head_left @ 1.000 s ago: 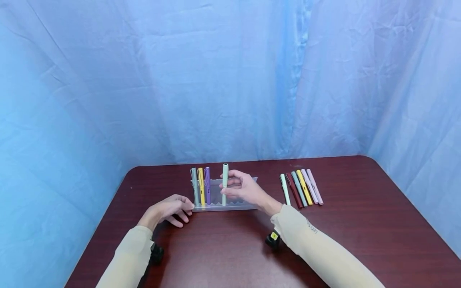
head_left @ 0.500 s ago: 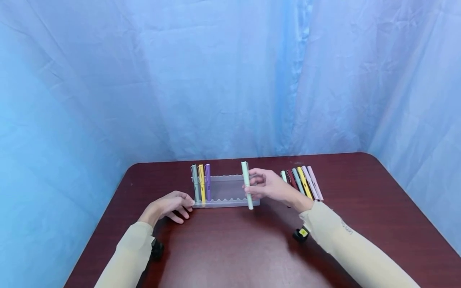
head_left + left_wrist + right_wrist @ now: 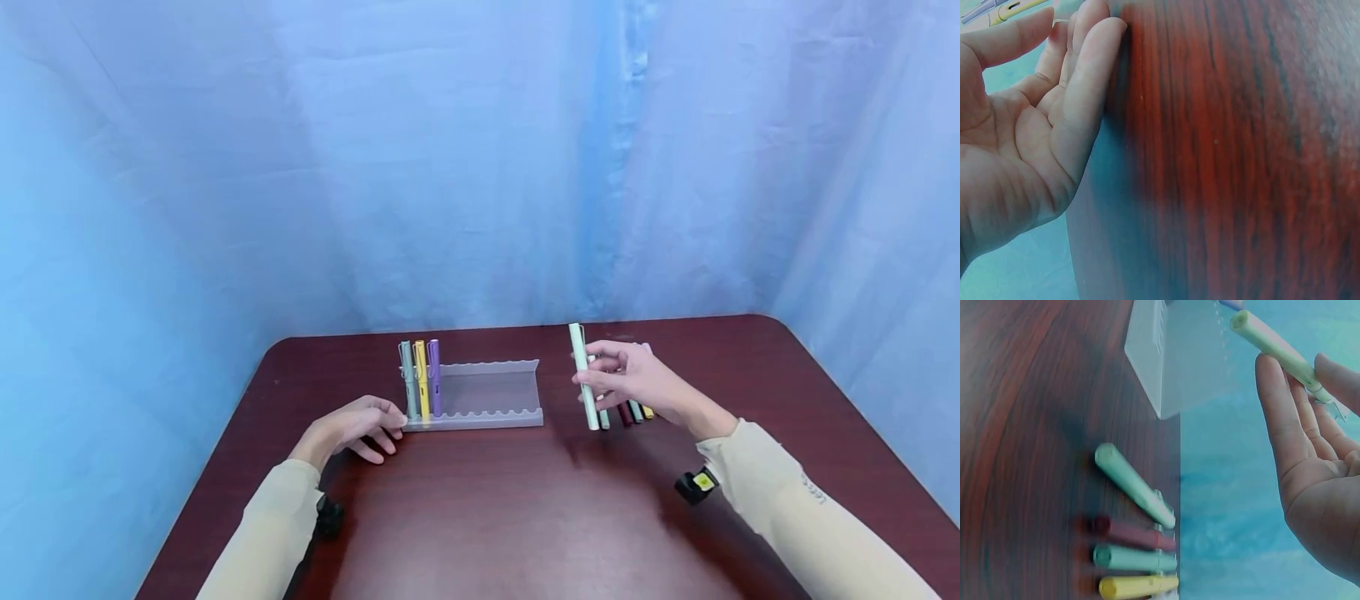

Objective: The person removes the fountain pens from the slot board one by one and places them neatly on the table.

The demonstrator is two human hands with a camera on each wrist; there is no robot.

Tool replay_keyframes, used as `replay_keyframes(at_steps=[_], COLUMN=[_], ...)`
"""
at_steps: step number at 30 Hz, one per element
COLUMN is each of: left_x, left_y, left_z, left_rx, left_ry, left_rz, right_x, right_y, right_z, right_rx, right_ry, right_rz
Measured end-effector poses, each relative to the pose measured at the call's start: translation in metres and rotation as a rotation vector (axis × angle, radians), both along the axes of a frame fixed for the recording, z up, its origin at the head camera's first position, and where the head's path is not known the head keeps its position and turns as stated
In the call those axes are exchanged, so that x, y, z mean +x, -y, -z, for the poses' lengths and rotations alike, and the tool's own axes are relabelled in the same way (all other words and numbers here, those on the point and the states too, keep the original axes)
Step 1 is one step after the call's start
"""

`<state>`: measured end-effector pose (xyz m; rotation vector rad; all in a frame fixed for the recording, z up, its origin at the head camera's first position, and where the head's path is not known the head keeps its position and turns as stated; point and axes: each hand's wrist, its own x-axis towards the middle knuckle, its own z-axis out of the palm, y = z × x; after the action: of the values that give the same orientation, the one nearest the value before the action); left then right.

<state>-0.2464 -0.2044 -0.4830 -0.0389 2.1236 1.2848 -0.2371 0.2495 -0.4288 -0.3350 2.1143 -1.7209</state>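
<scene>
My right hand (image 3: 647, 382) pinches a pale green capped pen (image 3: 579, 350) between thumb and fingers, held aslant in the air right of a clear plastic pen rack (image 3: 487, 392). At the rack's front left corner, my left hand (image 3: 362, 425) pinches the edge with its fingertips, the other fingers loosely stretched. Three pens stand in the rack's left slots: grey-blue (image 3: 408, 383), yellow (image 3: 422, 383) and purple (image 3: 435, 379). In the right wrist view, another pale green pen (image 3: 1132, 484) lies on the table below my right hand.
Beside that pen lie a dark red pen (image 3: 1132, 534), a grey-green pen (image 3: 1135, 559) and a yellow pen (image 3: 1138, 586), partly hidden by my right hand in the head view. Blue curtains (image 3: 450, 167) hang behind the dark red wooden table (image 3: 480, 500).
My right hand has carried the pale green pen out of the rack area to the right, over towards the lying pens. The left hand has stayed at the rack's corner.
</scene>
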Motion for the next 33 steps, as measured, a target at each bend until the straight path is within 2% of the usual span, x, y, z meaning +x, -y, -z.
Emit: replay_keyframes(at_steps=[10,15,23,29,33], left_x=[0.003,0.001,-0.001,0.003,0.008], left_y=[0.0,-0.002,-0.004,-0.002,0.004], left_z=[-0.002,0.0,0.0,0.001,0.001], left_rx=[0.002,0.006,-0.002,0.009,-0.002], left_ry=[-0.01,0.001,0.006,0.004,0.007], left_rz=[-0.001,-0.002,-0.015,-0.006,-0.03], right_x=[0.007,0.01,0.01,0.008,0.002], right_y=[-0.039,-0.063,-0.1,-0.119,-0.123], right_z=[0.003,0.006,0.019,0.028,0.033], right_rx=[0.088,0.101,0.095,0.181,0.249], right_ry=[0.029,0.018,0.03,0.011,0.013], right_rz=[0.07,0.091,0.189,0.256,0.275])
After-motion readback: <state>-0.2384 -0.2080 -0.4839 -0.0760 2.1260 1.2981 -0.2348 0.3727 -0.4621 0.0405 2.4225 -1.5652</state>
